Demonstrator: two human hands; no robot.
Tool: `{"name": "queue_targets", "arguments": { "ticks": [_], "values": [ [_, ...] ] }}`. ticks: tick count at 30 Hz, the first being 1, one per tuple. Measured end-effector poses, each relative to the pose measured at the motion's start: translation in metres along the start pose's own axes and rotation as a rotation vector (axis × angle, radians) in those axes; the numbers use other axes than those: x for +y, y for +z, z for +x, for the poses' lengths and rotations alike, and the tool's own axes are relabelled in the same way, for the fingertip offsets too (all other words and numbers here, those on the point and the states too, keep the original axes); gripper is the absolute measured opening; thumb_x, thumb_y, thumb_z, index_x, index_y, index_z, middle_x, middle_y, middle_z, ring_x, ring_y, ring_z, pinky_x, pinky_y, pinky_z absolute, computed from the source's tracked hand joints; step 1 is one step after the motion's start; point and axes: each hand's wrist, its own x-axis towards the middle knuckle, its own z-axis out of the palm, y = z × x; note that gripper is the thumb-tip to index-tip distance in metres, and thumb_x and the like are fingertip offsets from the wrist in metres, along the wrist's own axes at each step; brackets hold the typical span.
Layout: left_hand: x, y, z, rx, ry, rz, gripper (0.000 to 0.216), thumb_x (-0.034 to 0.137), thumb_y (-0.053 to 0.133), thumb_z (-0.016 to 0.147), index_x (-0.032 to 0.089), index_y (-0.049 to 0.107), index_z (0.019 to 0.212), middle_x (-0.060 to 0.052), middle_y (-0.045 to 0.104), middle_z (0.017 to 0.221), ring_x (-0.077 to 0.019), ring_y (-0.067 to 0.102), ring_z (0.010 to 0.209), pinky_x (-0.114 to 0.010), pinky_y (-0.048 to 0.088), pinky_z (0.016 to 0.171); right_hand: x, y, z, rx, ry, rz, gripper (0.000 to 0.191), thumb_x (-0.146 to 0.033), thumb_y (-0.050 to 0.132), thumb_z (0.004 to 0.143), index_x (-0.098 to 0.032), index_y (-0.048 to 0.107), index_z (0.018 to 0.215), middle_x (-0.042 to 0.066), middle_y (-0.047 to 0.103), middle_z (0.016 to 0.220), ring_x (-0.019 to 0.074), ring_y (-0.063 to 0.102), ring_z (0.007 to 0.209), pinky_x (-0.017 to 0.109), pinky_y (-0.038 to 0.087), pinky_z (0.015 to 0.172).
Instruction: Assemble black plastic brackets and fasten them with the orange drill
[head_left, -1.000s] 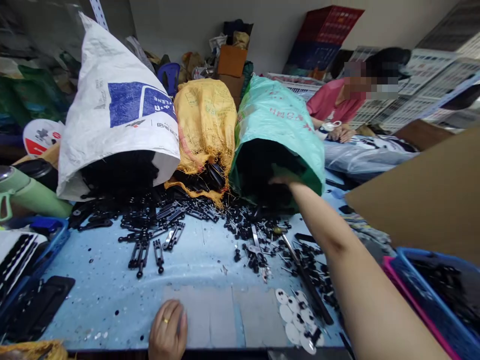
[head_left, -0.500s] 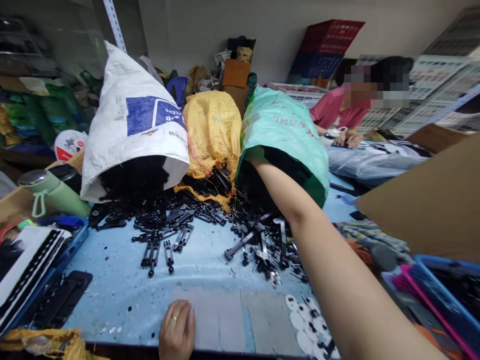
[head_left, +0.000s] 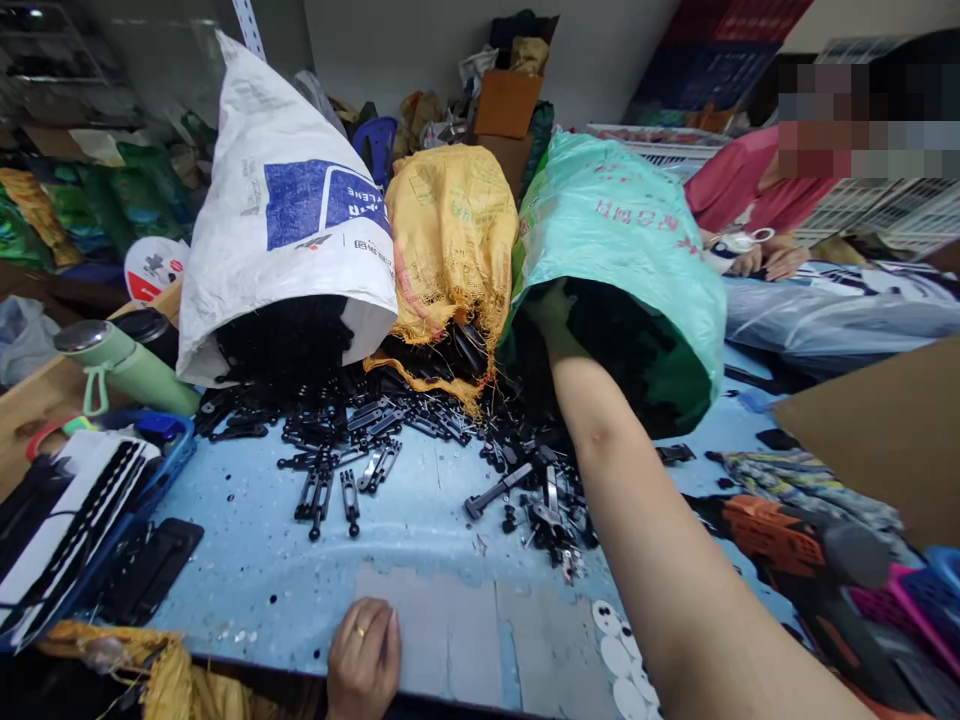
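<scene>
My right hand [head_left: 553, 308] reaches into the mouth of the green woven bag [head_left: 615, 220], its fingers lost in shadow among dark parts. My left hand [head_left: 365, 650] rests at the table's front edge, fingers curled together and a ring on one; whatever lies under them is hidden. Beside it are grey mats [head_left: 442, 630]. Black plastic parts [head_left: 555, 500] and a longer black piece [head_left: 498, 490] lie below the green bag. Several small black slotted arms [head_left: 319, 500] are scattered left of centre.
A white sack [head_left: 292, 250] and a yellow sack [head_left: 450, 220] spill black parts. At left stand a green flask [head_left: 135, 370] and a blue basket [head_left: 161, 470]. White discs [head_left: 619, 655], an orange-black power tool [head_left: 787, 560] and cardboard [head_left: 885, 430] are right. A co-worker [head_left: 772, 190] sits beyond.
The view has shifted, and the bags stand larger and nearer. The green bag's mouth gapes wider around my right arm, which stays inside. My left hand keeps its place at the table edge.
</scene>
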Motion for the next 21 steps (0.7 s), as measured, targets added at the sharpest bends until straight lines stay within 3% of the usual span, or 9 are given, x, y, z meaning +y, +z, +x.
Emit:
{"name": "queue_targets", "arguments": {
  "ticks": [4, 9, 12, 14, 16, 19, 21],
  "values": [
    [0.002, -0.006, 0.002, -0.053, 0.006, 0.044, 0.011, 0.006, 0.054, 0.081, 0.015, 0.059, 0.085, -0.005, 0.066, 0.075, -0.0163, 0.063, 0.074, -0.030, 0.053, 0.073, 0.010, -0.008, -0.051, -0.043, 0.082, -0.017, 0.090, -0.040, 0.064, 0.076, -0.002, 0.015, 0.142, 0.024, 0.057, 0.113, 0.0309, 0.058, 0.105, 0.037, 0.046, 0.085],
    [0.000, -0.008, -0.001, -0.093, 0.026, 0.049, 0.009, 0.007, 0.054, 0.081, 0.014, 0.059, 0.083, -0.006, 0.064, 0.075, -0.0168, 0.060, 0.073, -0.031, 0.051, 0.072, 0.031, -0.036, -0.135, -0.233, 0.017, -0.248, 0.078, -0.053, 0.065, 0.071, -0.011, 0.038, 0.132, 0.021, 0.057, 0.112, 0.0327, 0.055, 0.105, 0.041, 0.046, 0.083],
    [0.000, -0.009, -0.005, -0.133, -0.006, 0.041, 0.008, 0.010, 0.052, 0.082, 0.015, 0.059, 0.081, -0.006, 0.063, 0.075, -0.0168, 0.059, 0.074, -0.030, 0.050, 0.072, 0.031, -0.056, -0.178, -0.129, -0.126, -0.423, 0.060, -0.049, 0.062, 0.076, -0.012, 0.049, 0.121, 0.022, 0.053, 0.116, 0.0360, 0.046, 0.114, 0.049, 0.040, 0.088],
    [0.000, -0.009, -0.007, -0.171, -0.038, 0.026, 0.011, 0.013, 0.050, 0.084, 0.015, 0.060, 0.084, -0.006, 0.063, 0.078, -0.0172, 0.059, 0.077, -0.031, 0.050, 0.073, 0.016, -0.060, -0.198, -0.021, -0.287, -0.386, 0.050, -0.046, 0.056, 0.081, -0.013, 0.051, 0.119, 0.020, 0.051, 0.120, 0.0348, 0.042, 0.117, 0.049, 0.037, 0.091],
    [-0.003, -0.008, -0.001, -0.194, -0.080, 0.027, 0.014, 0.017, 0.049, 0.086, 0.016, 0.061, 0.092, -0.008, 0.064, 0.088, -0.0194, 0.059, 0.086, -0.033, 0.050, 0.078, -0.012, -0.050, -0.209, -0.044, -0.484, -0.235, 0.045, -0.045, 0.052, 0.084, -0.016, 0.053, 0.118, 0.016, 0.052, 0.121, 0.0305, 0.044, 0.116, 0.043, 0.038, 0.092],
    [-0.019, -0.003, 0.029, -0.182, -0.226, 0.121, 0.029, 0.028, 0.051, 0.085, 0.014, 0.057, 0.110, -0.015, 0.058, 0.113, -0.0271, 0.054, 0.106, -0.043, 0.046, 0.089, -0.067, -0.011, -0.214, -0.303, -0.718, 0.017, 0.041, -0.044, 0.054, 0.083, -0.017, 0.056, 0.115, 0.011, 0.059, 0.115, 0.0230, 0.053, 0.107, 0.033, 0.041, 0.092],
    [-0.035, 0.001, 0.062, -0.150, -0.372, 0.207, 0.041, 0.032, 0.052, 0.084, 0.012, 0.052, 0.119, -0.019, 0.050, 0.125, -0.0315, 0.046, 0.117, -0.047, 0.042, 0.095, -0.105, 0.024, -0.213, -0.472, -0.781, 0.121, 0.043, -0.043, 0.057, 0.082, -0.016, 0.056, 0.116, 0.008, 0.061, 0.115, 0.0197, 0.056, 0.104, 0.029, 0.041, 0.091]
  ]
}}
